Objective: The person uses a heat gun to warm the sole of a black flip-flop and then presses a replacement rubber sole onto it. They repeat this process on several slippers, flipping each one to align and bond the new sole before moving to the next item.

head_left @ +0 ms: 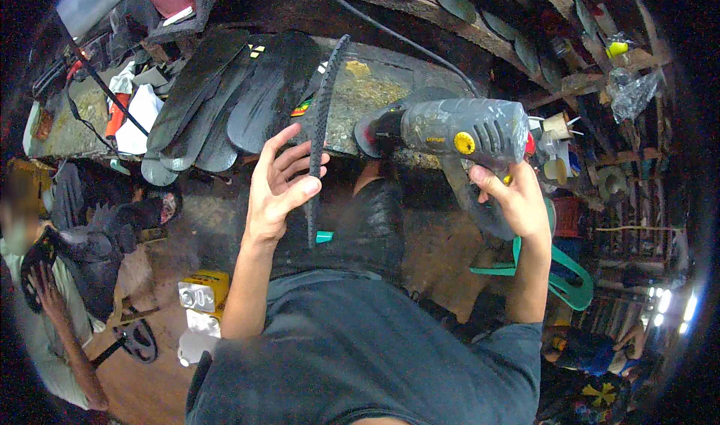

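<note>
Closest to me is my own dark grey shirt, both forearms rising out of it. My left hand grips a black rubber sole edge-on, fingers wrapped around its studded strip, thumb pressing the near side. Just to its right, my right hand is clenched around the handle of a grey power drill, whose nose carries a small grinding wheel sitting close beside the sole's edge; whether they touch, I cannot tell. Behind them, more dark soles lie fanned out on the worn bench. Off to my left, another person's hand rests on a dark sole. Lower right, a green plastic chair.
</note>
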The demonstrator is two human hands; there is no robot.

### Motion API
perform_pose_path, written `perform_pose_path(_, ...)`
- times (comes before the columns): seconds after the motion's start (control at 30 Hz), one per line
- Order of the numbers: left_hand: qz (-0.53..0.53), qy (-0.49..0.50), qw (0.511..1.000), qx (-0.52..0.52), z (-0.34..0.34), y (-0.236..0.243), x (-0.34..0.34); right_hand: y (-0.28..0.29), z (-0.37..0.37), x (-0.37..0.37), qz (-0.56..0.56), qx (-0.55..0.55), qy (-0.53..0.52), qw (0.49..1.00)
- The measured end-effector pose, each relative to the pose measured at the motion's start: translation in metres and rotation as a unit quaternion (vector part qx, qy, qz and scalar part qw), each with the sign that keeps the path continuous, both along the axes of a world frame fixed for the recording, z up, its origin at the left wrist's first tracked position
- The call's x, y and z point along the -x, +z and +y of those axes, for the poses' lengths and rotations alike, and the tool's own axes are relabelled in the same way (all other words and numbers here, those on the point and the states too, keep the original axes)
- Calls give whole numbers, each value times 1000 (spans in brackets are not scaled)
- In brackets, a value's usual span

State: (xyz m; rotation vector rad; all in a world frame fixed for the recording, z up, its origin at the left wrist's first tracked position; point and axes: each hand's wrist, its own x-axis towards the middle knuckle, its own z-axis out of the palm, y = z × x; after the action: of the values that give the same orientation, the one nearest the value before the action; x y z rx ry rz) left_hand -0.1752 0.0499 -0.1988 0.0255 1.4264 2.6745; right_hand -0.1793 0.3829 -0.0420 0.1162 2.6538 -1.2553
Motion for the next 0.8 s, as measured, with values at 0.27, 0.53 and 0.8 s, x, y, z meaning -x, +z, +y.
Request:
perform_pose_path(0.27,11,-2,999,43,9,-5,4,13,2,-15,-6,-51,-5,999)
perform_pose_path(0.53,7,-24,999,47,19,-5,10,13,22,-19,59,-162,-52,984)
perform_pose_path(0.8,19,-38,997,65,27,3,18,2,53,-10,124,-206,-120,963)
